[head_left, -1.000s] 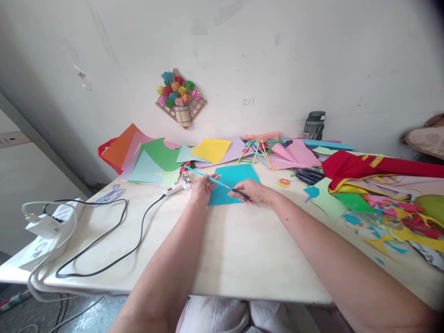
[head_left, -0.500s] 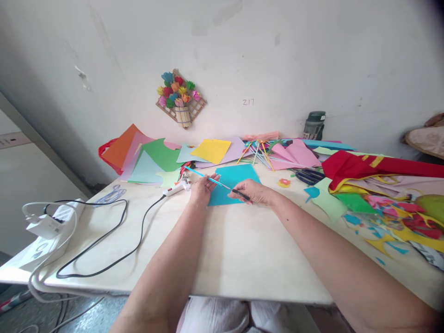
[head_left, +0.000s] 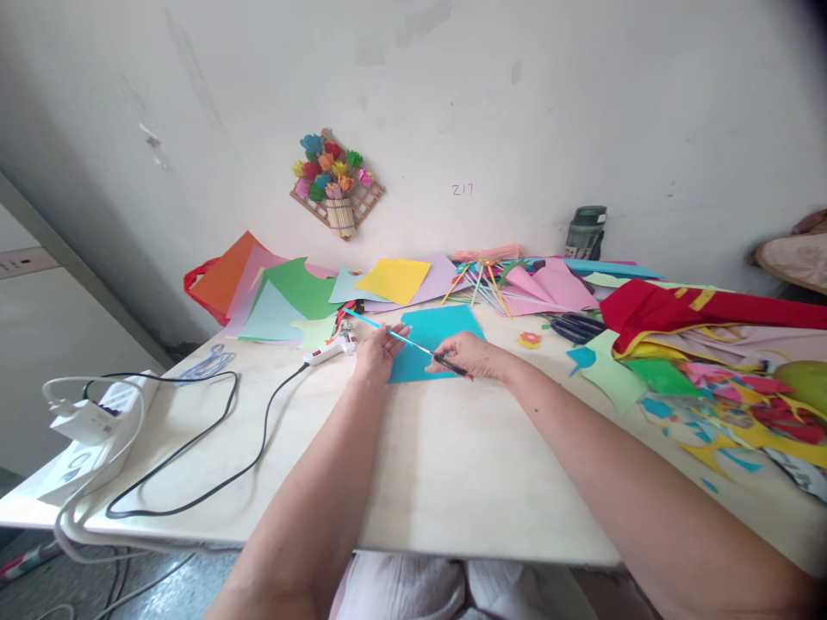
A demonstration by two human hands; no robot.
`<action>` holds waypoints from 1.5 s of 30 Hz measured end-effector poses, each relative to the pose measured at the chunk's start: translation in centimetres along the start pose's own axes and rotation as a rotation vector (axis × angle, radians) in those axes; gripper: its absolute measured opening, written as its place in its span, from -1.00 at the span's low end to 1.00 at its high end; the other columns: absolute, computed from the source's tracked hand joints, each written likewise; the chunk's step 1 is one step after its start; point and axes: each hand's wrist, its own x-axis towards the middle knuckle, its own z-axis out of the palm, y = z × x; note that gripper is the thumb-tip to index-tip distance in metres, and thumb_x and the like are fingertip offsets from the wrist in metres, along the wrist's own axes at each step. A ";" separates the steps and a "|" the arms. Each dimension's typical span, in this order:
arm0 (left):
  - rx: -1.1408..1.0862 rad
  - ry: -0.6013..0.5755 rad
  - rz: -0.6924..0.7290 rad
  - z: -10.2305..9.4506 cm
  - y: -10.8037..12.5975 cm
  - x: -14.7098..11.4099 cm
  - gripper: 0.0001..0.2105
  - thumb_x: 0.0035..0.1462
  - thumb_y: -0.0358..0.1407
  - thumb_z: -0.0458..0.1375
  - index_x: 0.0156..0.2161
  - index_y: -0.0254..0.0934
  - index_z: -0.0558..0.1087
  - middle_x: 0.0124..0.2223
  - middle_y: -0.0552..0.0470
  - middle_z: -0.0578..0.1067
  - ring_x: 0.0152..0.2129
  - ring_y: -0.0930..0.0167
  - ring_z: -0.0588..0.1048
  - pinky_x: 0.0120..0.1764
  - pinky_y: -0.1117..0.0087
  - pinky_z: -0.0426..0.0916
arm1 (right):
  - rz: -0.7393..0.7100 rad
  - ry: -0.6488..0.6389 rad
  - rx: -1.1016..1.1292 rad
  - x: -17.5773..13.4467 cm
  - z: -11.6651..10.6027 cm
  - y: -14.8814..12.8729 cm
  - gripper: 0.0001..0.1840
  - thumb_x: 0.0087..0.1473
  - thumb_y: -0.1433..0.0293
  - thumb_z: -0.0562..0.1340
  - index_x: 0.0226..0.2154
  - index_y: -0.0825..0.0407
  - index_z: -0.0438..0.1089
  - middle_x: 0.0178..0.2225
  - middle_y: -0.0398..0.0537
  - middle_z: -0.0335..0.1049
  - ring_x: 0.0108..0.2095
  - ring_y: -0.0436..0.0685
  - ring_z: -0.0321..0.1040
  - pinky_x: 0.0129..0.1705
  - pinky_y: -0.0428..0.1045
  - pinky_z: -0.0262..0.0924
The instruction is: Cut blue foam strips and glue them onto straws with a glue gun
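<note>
Over a sheet of turquoise paper (head_left: 445, 325), my left hand (head_left: 378, 353) is closed loosely on a thin bright-blue stick (head_left: 363, 319), its far end jutting out to the upper left. The stick runs in one slanting line with a slim tool with a dark handle (head_left: 450, 365), pinched in my right hand (head_left: 475, 355). The tool's exact kind is too small to make out, and so is how it meets the blue stick. Just left of my left hand lies a white glue gun (head_left: 329, 350) with a black cord.
Coloured paper sheets (head_left: 290, 288) line the back beside thin paper sticks (head_left: 481, 284). Dark-handled scissors (head_left: 575, 327), a red cloth (head_left: 672, 319) and paper scraps (head_left: 730, 430) lie right. A power strip (head_left: 122, 396) with looping cords occupies the left edge. A bottle (head_left: 586, 234) stands behind.
The dark-handled tool has shifted slightly down and right in my right hand, and more of its lower end shows. My left hand and the turquoise sheet have barely moved.
</note>
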 end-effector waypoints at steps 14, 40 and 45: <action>0.006 -0.047 0.027 0.1 0.2 -0.2 -0.93 0.02 -0.40 0.04 -0.45 -0.36 0.31 -0.33 -0.13 0.50 -0.30 0.31 0.47 -0.23 0.29 0.36 | -0.018 0.027 -0.117 0.0 -0.1 0.4 -0.55 -0.33 0.07 0.25 -0.41 0.06 0.39 -0.70 -0.26 0.18 -0.73 -0.14 0.04 -0.75 -0.20 -0.06; 0.018 -0.015 -0.001 0.1 0.0 -0.1 -0.95 -0.01 -0.41 0.05 -0.45 -0.37 0.32 -0.28 -0.14 0.49 -0.31 0.31 0.48 -0.33 0.38 0.38 | 0.023 0.026 0.057 0.4 0.3 0.7 -0.49 -0.41 0.02 0.27 -0.48 0.11 0.40 -0.75 -0.32 0.01 -0.74 -0.17 -0.16 -0.73 -0.17 -0.26; 0.008 -0.017 -0.001 0.0 0.0 0.0 -0.95 -0.02 -0.42 0.06 -0.46 -0.38 0.32 -0.30 -0.14 0.49 -0.32 0.29 0.48 -0.34 0.37 0.38 | 0.022 0.027 0.063 0.5 0.3 0.7 -0.48 -0.40 0.01 0.26 -0.48 0.11 0.40 -0.78 -0.32 0.03 -0.76 -0.16 -0.13 -0.75 -0.17 -0.23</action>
